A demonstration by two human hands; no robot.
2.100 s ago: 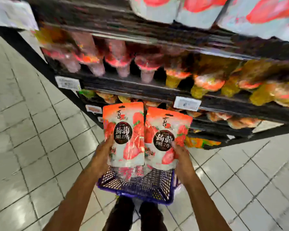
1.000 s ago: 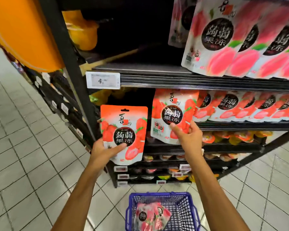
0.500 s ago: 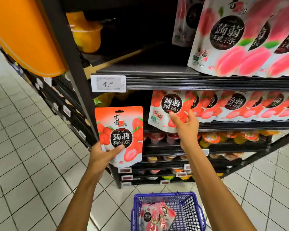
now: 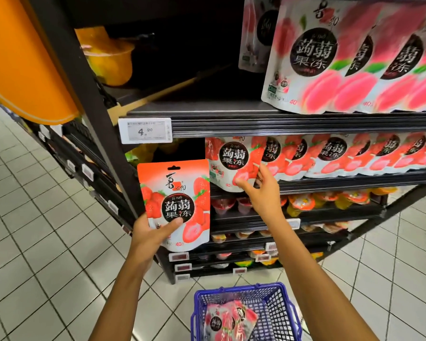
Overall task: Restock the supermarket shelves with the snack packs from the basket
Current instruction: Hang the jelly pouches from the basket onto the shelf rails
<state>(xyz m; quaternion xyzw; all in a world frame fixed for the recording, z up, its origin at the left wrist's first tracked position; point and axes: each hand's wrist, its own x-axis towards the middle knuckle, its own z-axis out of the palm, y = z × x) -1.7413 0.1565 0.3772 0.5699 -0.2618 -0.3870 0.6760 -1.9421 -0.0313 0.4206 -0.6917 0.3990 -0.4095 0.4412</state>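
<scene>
My left hand (image 4: 150, 233) holds a red-and-white strawberry snack pack (image 4: 175, 205) upright in front of the shelf post, thumb across its front. My right hand (image 4: 262, 190) pinches the lower right corner of a second strawberry pack (image 4: 231, 163), which stands at the left end of the row on the middle shelf (image 4: 330, 180). More strawberry packs (image 4: 342, 153) fill that shelf to the right. The blue basket (image 4: 276, 313) sits on the floor below, with a few packs (image 4: 228, 321) lying in it.
Pink peach packs (image 4: 342, 57) stand on the upper shelf (image 4: 256, 124), which carries a 4.90 price tag (image 4: 145, 131). Jelly cups (image 4: 305, 201) line the lower shelves. A black upright post (image 4: 89, 94) and an orange sign (image 4: 22, 57) are at left. White tiled floor surrounds the rack.
Both packs were lifted from above the basket to the shelves. My right hand has pushed its pack onto the middle shelf beside the row; my left hand keeps its pack lower, in front.
</scene>
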